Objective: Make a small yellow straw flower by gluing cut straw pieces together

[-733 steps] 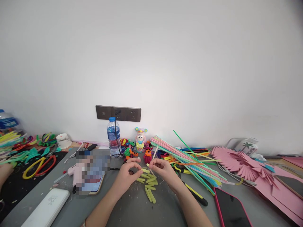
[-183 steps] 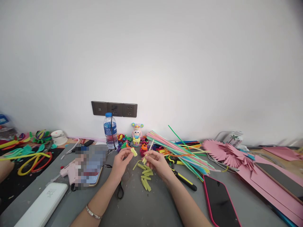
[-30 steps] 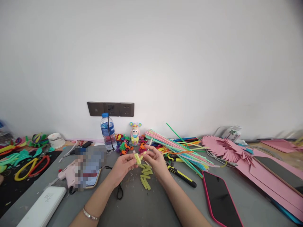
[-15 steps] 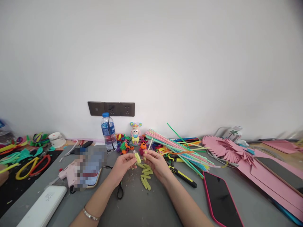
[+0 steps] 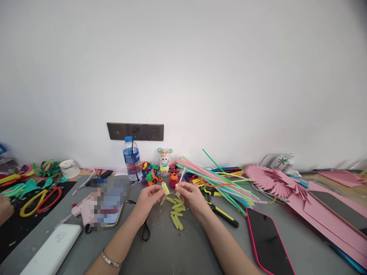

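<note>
Fingers of both raised hands pinch yellow pipe-cleaner pieces [image 5: 165, 188].

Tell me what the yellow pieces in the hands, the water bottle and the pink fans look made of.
Yellow pieces: probably fuzzy pipe cleaner, matte and soft-edged, pinched by the left hand; the right hand holds another piece with a thin pale stick. Water bottle: clear glossy plastic, see-through. Pink fans: matte paper or thin foam, sharply pleated.

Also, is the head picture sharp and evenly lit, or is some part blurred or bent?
Head view: soft, even light on the white wall, no glare; a pixelated block hides the things left of the left hand; the table's edges curve from the wide lens; the top right corner darkens.
</note>
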{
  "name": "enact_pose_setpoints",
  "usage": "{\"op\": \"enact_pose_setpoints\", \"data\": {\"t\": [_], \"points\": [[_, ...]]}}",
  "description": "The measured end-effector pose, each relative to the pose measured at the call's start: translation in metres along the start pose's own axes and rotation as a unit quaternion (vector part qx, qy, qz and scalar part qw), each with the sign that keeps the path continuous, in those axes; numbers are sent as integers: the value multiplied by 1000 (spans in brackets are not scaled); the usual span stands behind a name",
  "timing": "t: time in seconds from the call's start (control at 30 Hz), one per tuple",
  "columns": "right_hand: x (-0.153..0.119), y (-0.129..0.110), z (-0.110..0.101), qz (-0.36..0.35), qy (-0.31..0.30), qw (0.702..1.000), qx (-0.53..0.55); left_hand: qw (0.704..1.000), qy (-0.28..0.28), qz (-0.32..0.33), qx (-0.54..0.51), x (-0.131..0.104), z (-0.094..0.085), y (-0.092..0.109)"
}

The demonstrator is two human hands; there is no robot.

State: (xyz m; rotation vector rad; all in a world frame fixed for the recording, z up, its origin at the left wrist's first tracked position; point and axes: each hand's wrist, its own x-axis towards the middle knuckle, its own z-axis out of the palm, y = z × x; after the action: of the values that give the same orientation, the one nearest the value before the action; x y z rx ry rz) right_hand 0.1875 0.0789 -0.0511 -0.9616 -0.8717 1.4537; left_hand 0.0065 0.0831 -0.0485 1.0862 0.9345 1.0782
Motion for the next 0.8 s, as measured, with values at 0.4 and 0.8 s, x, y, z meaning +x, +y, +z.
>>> {"op": "enact_pose_setpoints", "data": {"t": [0.4,0.8], "points": [[-1,-6,-1,1,-4,1000,-12,1000,-4,4,-9,0,-1,-2],[2,0,1,-39,14,995,-86,999,11,16,39,3,-3,-5]]}}
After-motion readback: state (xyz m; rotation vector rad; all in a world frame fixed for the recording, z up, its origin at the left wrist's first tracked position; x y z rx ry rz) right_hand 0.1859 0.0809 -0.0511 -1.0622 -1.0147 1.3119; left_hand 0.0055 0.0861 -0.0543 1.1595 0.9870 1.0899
